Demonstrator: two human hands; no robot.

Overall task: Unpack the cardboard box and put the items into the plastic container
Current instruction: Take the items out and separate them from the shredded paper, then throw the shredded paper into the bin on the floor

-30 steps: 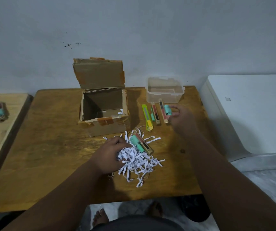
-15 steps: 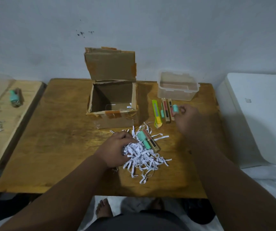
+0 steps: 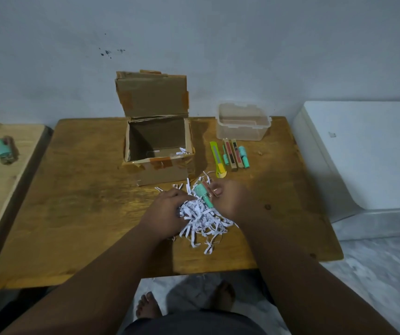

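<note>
The open cardboard box (image 3: 160,163) stands mid-table, flap up, with a few paper shreds inside. Right of it is the clear plastic container (image 3: 242,128), with nothing visible in it. In front of the container lie a yellow-green cutter (image 3: 217,158), two brown flat packs (image 3: 232,154) and a teal marker (image 3: 244,157). A pile of white shredded paper (image 3: 202,220) lies near the front. My left hand (image 3: 167,213) presses on the pile's left side. My right hand (image 3: 231,199) pinches a brown pack next to a teal marker (image 3: 203,193) on top of the pile.
A second wooden table (image 3: 5,180) stands at the left with a teal object (image 3: 3,151) and paper scraps. At the right is a white appliance (image 3: 363,153). The wall runs close behind the table. My bare feet show below the table's front edge.
My right hand left the teal marker in the row by the container and came back to the shredded pile, where it now pinches a pack. The left hand stayed on the pile.
</note>
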